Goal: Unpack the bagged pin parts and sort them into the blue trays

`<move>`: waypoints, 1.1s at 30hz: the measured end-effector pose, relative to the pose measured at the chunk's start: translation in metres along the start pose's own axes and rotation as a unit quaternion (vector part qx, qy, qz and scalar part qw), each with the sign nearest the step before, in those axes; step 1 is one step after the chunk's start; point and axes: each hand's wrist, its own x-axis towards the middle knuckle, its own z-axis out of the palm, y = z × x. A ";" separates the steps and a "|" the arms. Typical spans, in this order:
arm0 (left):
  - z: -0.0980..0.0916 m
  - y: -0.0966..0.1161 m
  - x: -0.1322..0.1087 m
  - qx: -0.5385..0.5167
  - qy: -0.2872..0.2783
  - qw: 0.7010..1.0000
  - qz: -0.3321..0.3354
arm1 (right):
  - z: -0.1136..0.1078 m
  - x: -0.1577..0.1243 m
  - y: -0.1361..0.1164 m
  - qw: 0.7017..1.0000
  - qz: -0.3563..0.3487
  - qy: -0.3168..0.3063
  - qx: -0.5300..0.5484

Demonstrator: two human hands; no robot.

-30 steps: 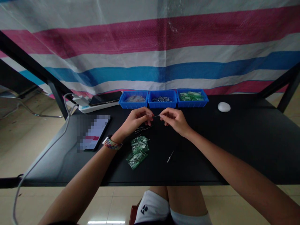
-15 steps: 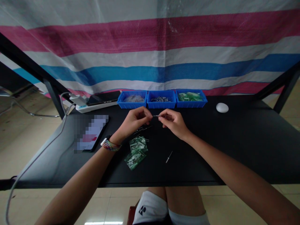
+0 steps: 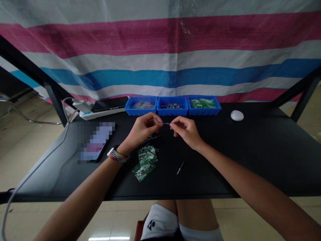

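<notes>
A thin metal blind rivet [image 3: 166, 123] spans the small gap between my two hands, just in front of the blue bins. The fingertips of my left hand [image 3: 148, 125] pinch one end of it. At its other end, my right hand [image 3: 184, 130] grips it between thumb and forefinger. Beneath my left hand lie several more rivets [image 3: 152, 138], partly hidden. Two green-tinted clear bags [image 3: 144, 170] with rivets in them overlap nearer to me. One loose rivet [image 3: 180, 168] lies by itself to their right.
Three blue bins stand in a row at the back: a left bin [image 3: 126, 108] with clear bags, a middle bin [image 3: 172, 112] with loose rivets, a right bin [image 3: 204, 111] with green bags. A phone [image 3: 100, 142], a power strip [image 3: 92, 115] and a white mouse [image 3: 237, 115] lie around.
The rivet stays between both hands, and slightly more of it shows now. The hands have barely moved; the whole view has shifted a little.
</notes>
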 end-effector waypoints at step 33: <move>-0.003 0.006 0.000 0.030 0.029 0.999 -0.017 | -0.014 0.011 -0.006 0.996 -0.057 0.057 -0.027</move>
